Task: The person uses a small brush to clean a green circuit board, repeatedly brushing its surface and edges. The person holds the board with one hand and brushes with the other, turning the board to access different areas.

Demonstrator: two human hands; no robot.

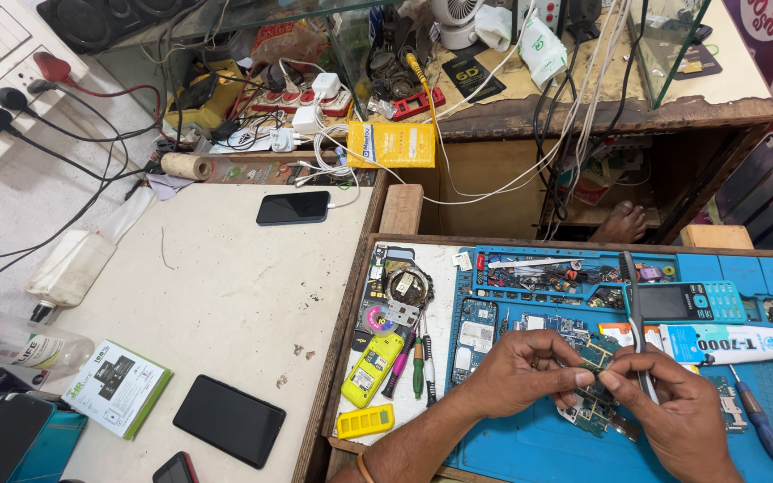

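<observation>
My left hand [522, 371] and my right hand [673, 402] meet over a blue work mat [539, 447]. Both pinch a small green circuit board [595, 351] between the fingertips. My right hand also grips black tweezers [634, 309] that stick up and away from me. Under the hands lies another circuit board [590, 413]. A phone frame with a bare board [474, 335] lies just left of my left hand.
Screwdrivers [415, 365], a yellow phone body [373, 368] and a yellow keypad [365, 420] lie left of the mat. A white glue tube [726, 343] and a teal keypad phone [691, 301] sit to the right. Black phones [228, 420] [293, 207], a box and a bottle [20, 343] rest on the white counter.
</observation>
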